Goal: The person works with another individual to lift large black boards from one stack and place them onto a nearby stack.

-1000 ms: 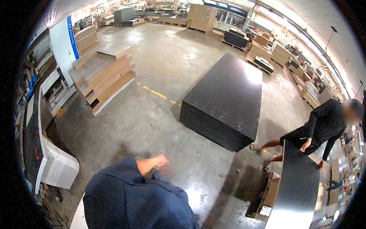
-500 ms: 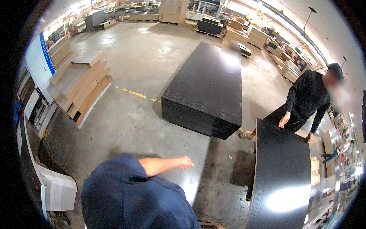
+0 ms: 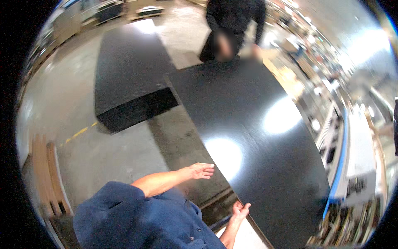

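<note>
In my head view, the large black panel (image 3: 257, 137) slants from upper left to lower right; I can't make out what carries it. My left hand (image 3: 202, 170) is unclenched, fingers extended toward its left long edge, contact unclear. My right hand (image 3: 240, 210) is at that edge nearer the close end, thumb spread; I can't tell whether it grips. A black-clad co-worker (image 3: 234, 18) stands at the far end. Left of the panel, a black board stack (image 3: 130, 72) sits on the floor (image 3: 120, 151).
</note>
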Action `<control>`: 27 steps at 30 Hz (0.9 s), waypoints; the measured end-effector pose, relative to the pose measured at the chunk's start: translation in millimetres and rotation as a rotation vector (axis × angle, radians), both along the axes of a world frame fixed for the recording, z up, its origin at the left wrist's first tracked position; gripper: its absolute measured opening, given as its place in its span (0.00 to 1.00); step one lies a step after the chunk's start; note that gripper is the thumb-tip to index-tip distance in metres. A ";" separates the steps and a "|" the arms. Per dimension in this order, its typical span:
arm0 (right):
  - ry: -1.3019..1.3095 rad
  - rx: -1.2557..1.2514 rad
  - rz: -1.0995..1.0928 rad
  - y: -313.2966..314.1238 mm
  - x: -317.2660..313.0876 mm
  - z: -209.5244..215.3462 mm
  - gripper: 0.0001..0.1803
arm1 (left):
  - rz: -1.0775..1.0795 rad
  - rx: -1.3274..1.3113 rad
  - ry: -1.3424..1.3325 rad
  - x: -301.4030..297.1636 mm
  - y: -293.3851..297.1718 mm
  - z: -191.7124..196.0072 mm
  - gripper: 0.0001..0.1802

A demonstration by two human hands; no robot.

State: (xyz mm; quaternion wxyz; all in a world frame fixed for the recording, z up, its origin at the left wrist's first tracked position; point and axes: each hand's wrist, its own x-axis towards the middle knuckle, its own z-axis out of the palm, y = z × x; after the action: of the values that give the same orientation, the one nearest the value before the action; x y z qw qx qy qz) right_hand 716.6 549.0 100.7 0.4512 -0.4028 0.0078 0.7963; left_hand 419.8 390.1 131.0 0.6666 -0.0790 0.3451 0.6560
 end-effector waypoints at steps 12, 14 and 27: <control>-0.432 0.047 0.395 -190.7 80.7 15.8 0.25 | 0.163 -0.200 -0.426 66.0 -112.8 -41.1 0.39; -0.143 -0.368 0.357 -202.2 104.6 9.5 0.28 | 0.143 -0.228 -0.394 72.2 -144.9 -40.4 0.39; -1.994 0.444 0.235 -285.3 176.0 14.0 0.22 | 0.290 -0.239 -0.300 -43.9 -319.5 -43.3 0.33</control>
State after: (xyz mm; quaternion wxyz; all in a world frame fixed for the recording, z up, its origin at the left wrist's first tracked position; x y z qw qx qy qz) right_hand 892.5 263.6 114.7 0.2361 -0.7867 -0.5571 0.1223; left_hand 375.9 70.7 87.7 0.5950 -0.3027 0.3024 0.6804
